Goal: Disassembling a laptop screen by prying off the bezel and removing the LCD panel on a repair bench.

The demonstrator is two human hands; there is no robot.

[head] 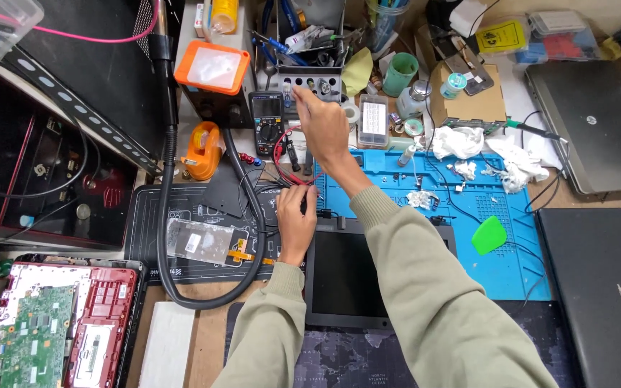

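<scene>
Grey tool rack w/ round holes [315,84] stands at back of surface, behind the black multimeter [268,118]. Right hand [323,127] reaches it, fingers pinched at a hole; whether on sth, can't tell. Left hand [295,224] pinches thin black probe [302,206] by the dark tablet [344,276]. Best keep probe steady, leads untangled. Blue silicone mat [512,266], laptops, cluttered workshop surface.

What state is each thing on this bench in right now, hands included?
Right hand: stretched forward, fingertips at the tool rack.
Left hand: closed on a black probe.
Multimeter: leads plugged in.
Red laptop: opened up, circuit board bare.
Grey laptop: lid shut.
Tablet: screen dark.
</scene>
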